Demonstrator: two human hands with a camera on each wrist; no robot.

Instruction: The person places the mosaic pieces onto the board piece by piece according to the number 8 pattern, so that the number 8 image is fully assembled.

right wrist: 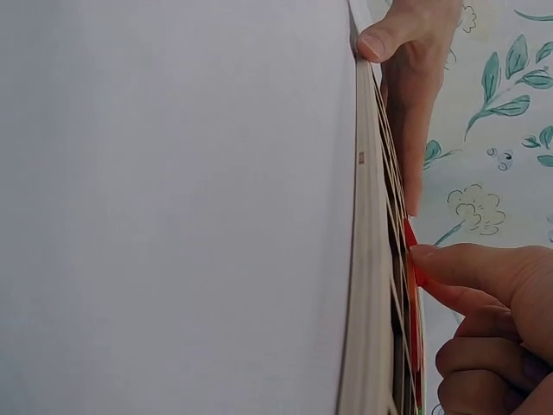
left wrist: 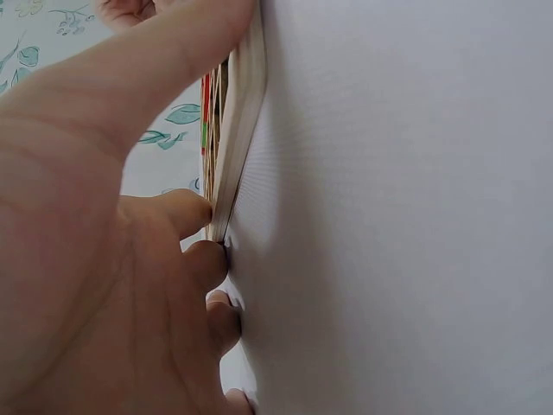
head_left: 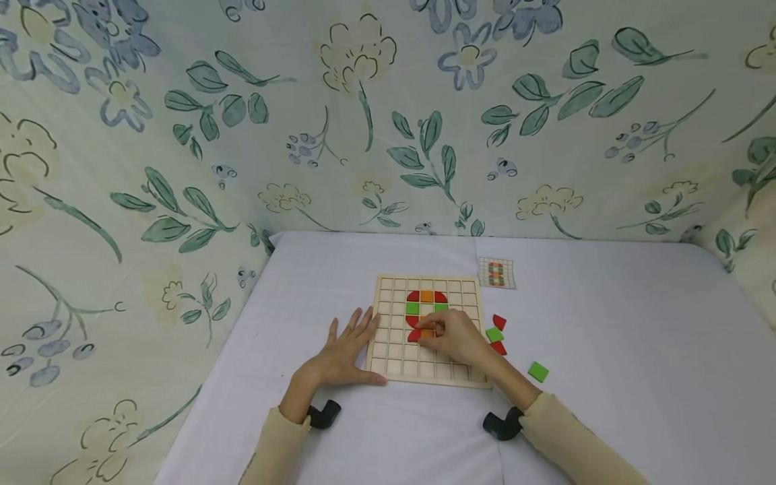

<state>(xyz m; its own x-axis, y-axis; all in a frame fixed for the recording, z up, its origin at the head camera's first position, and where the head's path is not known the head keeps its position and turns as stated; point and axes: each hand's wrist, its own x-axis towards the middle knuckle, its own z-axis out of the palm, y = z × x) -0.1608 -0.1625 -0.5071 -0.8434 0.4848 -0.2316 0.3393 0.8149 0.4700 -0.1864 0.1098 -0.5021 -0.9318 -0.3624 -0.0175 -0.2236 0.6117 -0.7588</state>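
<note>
A wooden grid board point(head_left: 388, 364) lies on the white cloth, with red, orange and green tiles point(head_left: 427, 296) set in its squares. My left hand point(head_left: 342, 353) rests with spread fingers against the board's left edge, its thumb at the near left corner. Over the middle of the board, my right hand point(head_left: 457, 337) pinches a red tile point(head_left: 415, 335) with rounded edge between thumb and index finger. That red tile point(right wrist: 421, 275) shows at the fingertips in the right wrist view, low on the board. The right hand hides part of the pattern.
A small pattern card point(head_left: 497, 273) lies beyond the board's far right corner. Right of the board are loose tiles: a red one point(head_left: 499, 322), a green square point(head_left: 494, 335), another red one point(head_left: 498, 348) and a green square point(head_left: 537, 372). A floral curtain point(head_left: 364, 168) hangs behind the table.
</note>
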